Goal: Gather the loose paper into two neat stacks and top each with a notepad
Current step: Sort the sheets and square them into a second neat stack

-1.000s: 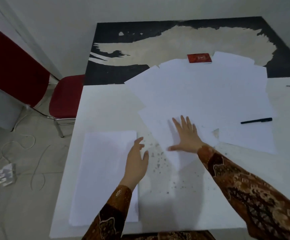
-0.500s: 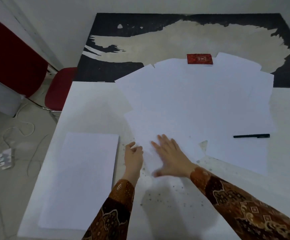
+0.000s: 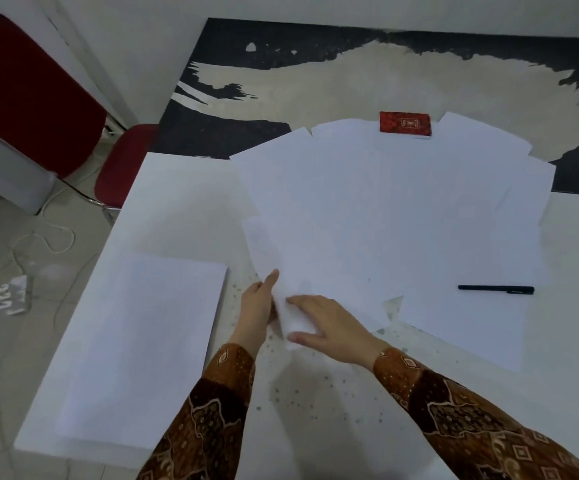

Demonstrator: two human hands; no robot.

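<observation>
Both hands have closed in: left hand (image 3: 258,304) fingers pinch a sheet (image 3: 291,317), right hand (image 3: 329,327) flat.

An office-like room: white table (image 3: 177,202) strewn with paper (image 3: 385,209), pen (image 3: 495,289), red chair (image 3: 122,168).

A: Where does the gathered stack (image 3: 135,344) lie?
B: Squared and flat, near the desk's (image 3: 177,188) left front corner.
A: The loose sheets (image 3: 385,216)?
B: Fanned, overlapping, across the desk's middle toward its far edge; a red notepad (image 3: 405,124) lies flat at their far side.
</observation>
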